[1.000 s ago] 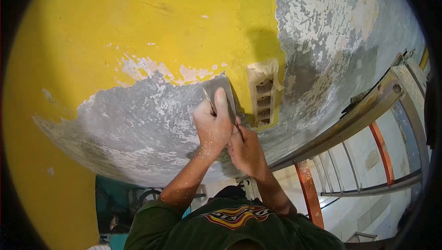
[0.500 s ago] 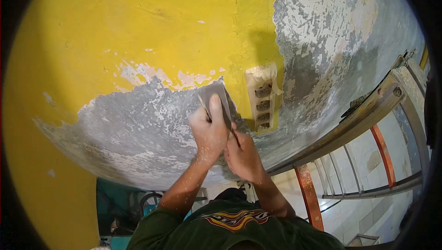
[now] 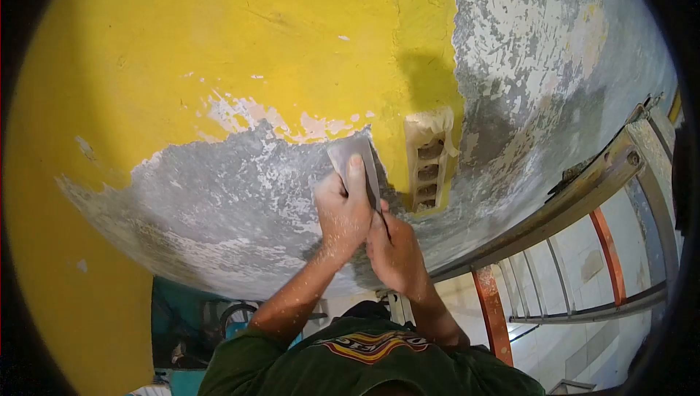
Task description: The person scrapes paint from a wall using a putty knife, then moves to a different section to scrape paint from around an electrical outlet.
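Observation:
A flat metal scraper (image 3: 351,151) lies against the wall, its wide blade just below the ragged edge of the yellow paint (image 3: 292,53). My left hand (image 3: 341,210) is closed around the blade, with the thumb pressed flat along its face. Lower down and to the right, my right hand (image 3: 395,254) is wrapped around the scraper's handle, which is mostly hidden by the fingers. The two hands touch. Pale flakes dot both hands and forearms. Around the blade, bare grey plaster (image 3: 226,184) shows with whitish patches.
Right of the hands, a recessed row of socket boxes (image 3: 429,171) with torn masking tape around it sits in the wall. A ladder (image 3: 536,228) with orange rungs (image 3: 492,312) leans at the right. Dark teal clutter (image 3: 193,327) stands at the lower left.
The view has shifted, so the wall appears further right. The scraper's blade has drawn slightly down from the paint edge. Both hands keep their grip.

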Demonstrator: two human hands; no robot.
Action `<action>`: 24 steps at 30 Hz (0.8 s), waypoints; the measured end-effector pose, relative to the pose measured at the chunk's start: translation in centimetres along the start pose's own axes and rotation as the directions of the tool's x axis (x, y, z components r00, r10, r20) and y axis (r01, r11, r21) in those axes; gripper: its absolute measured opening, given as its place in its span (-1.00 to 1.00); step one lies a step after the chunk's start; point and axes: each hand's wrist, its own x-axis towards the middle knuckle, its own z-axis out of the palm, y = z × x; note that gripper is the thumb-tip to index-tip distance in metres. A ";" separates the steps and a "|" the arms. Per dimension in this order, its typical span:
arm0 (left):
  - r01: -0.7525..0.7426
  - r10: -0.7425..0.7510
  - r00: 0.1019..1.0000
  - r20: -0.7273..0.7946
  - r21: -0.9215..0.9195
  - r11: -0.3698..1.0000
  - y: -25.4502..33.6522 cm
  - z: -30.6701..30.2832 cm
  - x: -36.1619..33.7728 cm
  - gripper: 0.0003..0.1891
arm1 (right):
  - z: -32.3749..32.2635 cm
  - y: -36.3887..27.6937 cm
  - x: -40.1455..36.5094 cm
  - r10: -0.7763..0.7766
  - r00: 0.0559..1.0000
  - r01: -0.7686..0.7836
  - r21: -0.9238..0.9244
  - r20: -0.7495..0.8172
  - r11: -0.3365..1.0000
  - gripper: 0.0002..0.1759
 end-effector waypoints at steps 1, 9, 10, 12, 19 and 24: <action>0.000 0.000 1.000 -0.007 0.004 1.000 -0.6 0.1 -0.4 -0.52 | -0.1 0.0 0.0 -0.023 1.000 0.022 -0.040 -0.015 0.999 -0.66; 0.157 -0.154 0.988 0.035 -0.109 0.982 0.3 0.0 -0.3 -0.49 | -0.6 -1.3 -0.6 -0.003 1.000 0.000 -0.117 -0.024 0.993 -0.65; 0.163 -0.161 0.986 0.038 -0.067 0.984 0.0 -0.2 -0.9 -0.48 | -0.5 -1.0 -0.9 0.000 0.999 -0.005 -0.142 -0.034 0.990 -0.65; 0.149 -0.149 0.989 0.022 0.030 0.988 -0.4 -0.4 -0.8 -0.47 | -0.2 -1.5 -0.2 0.029 0.998 -0.040 -0.185 -0.058 0.982 -0.64; 0.172 -0.173 0.983 0.066 0.025 0.985 1.2 -0.9 -0.2 -0.46 | -0.3 -2.1 -0.5 0.092 0.995 -0.098 -0.129 -0.050 0.987 -0.60; 0.201 -0.173 0.970 0.169 -0.163 0.966 -2.0 -2.0 -1.8 -0.61 | -0.6 -1.1 -0.4 0.041 0.997 -0.052 -0.202 -0.063 0.978 -0.61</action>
